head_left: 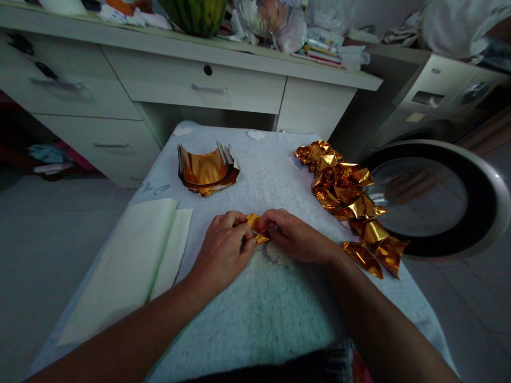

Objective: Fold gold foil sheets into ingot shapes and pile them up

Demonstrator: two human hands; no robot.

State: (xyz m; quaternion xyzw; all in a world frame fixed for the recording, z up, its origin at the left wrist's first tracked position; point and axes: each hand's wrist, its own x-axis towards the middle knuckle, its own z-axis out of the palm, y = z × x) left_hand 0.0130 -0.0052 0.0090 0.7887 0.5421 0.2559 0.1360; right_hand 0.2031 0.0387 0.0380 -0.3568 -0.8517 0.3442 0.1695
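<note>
A small piece of gold foil paper (261, 239) is pinched between both my hands, low over the middle of the cloth-covered table. My left hand (228, 246) grips its left side with thumb and curled fingers. On the right side, the fingers of my right hand (288, 234) close on it, partly hiding it. Beyond my left hand stands a curved stack of gold foil sheets (205, 169). To the right lies a pile of folded gold foil pieces (339, 183), reaching down beside my right forearm.
White paper sheets (123, 266) lie at the table's left. Behind stands a white desk with drawers (207, 88), bearing a watermelon (195, 15) and plastic bags. At the right, a washing machine's open round door (435, 197) borders the table (247, 319).
</note>
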